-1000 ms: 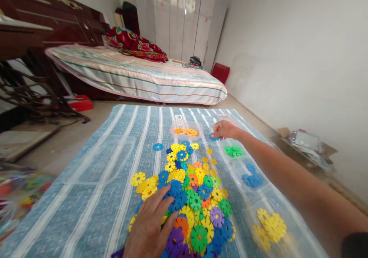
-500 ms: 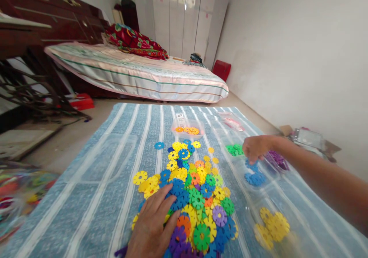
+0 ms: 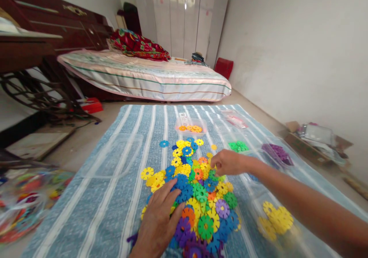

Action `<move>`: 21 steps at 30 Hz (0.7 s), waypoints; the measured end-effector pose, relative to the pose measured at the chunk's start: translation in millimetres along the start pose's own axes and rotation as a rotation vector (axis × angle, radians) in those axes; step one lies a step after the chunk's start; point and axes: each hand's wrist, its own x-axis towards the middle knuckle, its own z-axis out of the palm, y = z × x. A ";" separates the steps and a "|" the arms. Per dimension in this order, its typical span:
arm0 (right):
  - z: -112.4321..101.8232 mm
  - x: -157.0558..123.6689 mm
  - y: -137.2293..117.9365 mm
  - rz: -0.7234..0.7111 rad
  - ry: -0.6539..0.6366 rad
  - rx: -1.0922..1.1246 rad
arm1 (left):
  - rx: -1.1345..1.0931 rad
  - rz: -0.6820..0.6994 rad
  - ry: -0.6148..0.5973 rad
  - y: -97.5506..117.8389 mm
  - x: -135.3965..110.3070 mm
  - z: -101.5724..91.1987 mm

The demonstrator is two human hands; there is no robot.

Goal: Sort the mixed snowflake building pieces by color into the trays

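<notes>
A loose heap of notched plastic snowflake discs (image 3: 199,192) in yellow, blue, green, orange and purple covers the middle of the striped cloth. My left hand (image 3: 161,216) lies open over the heap's left side, fingers spread, the tips at some blue discs (image 3: 184,187). At the upper right edge of the heap is my right hand (image 3: 230,163), its fingers curled down and pinched among yellow and green discs. Whatever is between those fingertips is hidden. My right forearm covers most of a clear box with blue discs.
Clear boxes hold orange discs (image 3: 191,129), green discs (image 3: 238,147), purple discs (image 3: 276,153) and yellow discs (image 3: 280,219). A clear tray or lid (image 3: 115,154) lies on the left of the blue striped cloth (image 3: 94,208). Bags of colourful pieces (image 3: 25,212) sit at far left; a bed (image 3: 161,81) stands beyond.
My right hand has moved left from above the box of blue discs to the heap. My left hand stays spread on the heap. The view has shifted slightly.
</notes>
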 end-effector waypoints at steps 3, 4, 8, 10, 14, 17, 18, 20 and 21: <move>10.8 5.6 -5.1 0.025 -0.005 -0.096 | -0.005 -0.010 0.001 0.1 -0.5 1.2; 12.9 6.3 -6.2 0.031 -0.016 -0.120 | -0.006 -0.015 -0.001 0.3 -0.9 1.7; 17.2 6.4 -12.4 0.024 0.006 -0.126 | -0.017 -0.032 -0.022 1.1 -2.9 2.2; 18.6 6.4 -16.8 0.019 0.035 -0.125 | -0.023 -0.035 -0.026 1.7 -3.8 1.4; 20.5 6.8 -29.4 -0.020 0.050 -0.142 | -0.015 -0.049 -0.028 3.1 -4.5 -0.2; 23.2 6.7 -42.7 -0.091 0.068 -0.130 | -0.002 -0.055 -0.022 4.1 -4.9 -0.1; 24.7 6.8 -47.4 -0.112 0.070 -0.132 | 0.004 -0.058 -0.017 4.5 -5.0 0.2; 28.1 7.1 -55.7 -0.126 0.070 -0.147 | 0.020 -0.070 -0.006 4.9 -5.5 0.9; 29.7 7.3 -58.9 -0.121 0.073 -0.159 | 0.028 -0.077 -0.003 5.0 -5.8 1.3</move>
